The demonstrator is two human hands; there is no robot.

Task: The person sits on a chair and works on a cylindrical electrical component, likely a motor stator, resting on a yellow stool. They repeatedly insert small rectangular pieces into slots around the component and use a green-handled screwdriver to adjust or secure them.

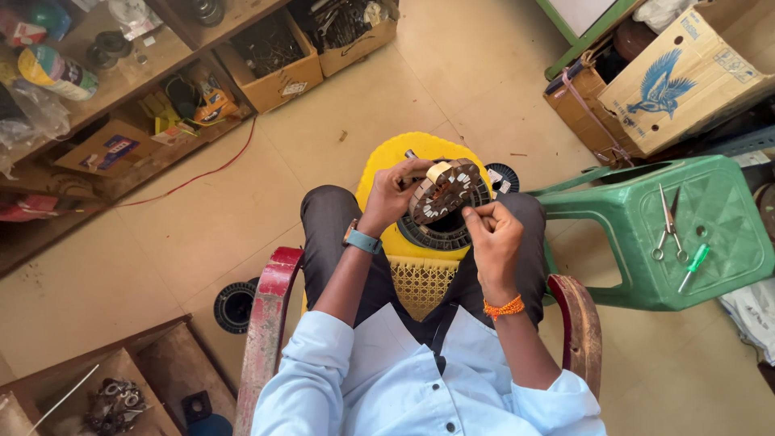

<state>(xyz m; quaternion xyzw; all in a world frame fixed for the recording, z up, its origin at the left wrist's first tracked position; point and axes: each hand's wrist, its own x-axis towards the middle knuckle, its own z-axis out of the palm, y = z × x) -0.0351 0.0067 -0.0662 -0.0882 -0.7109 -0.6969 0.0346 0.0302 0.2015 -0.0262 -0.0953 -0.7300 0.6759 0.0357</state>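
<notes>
Both hands [444, 210] grip round slotted core [440, 192]; underside hidden.

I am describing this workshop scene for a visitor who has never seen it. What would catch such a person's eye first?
First, the round brown slotted metal core at the centre, held between the left hand and the right hand above a bright yellow plastic stool. To the right stands a green plastic stool carrying steel scissors and a green-handled screwdriver. Behind it lies a brown cardboard box with a blue bird print.

Repair workshop, cluttered wooden shelves [121, 73], cardboard boxes of metal parts [270, 60], scissors [668, 226] on green stool [694, 242]
</notes>
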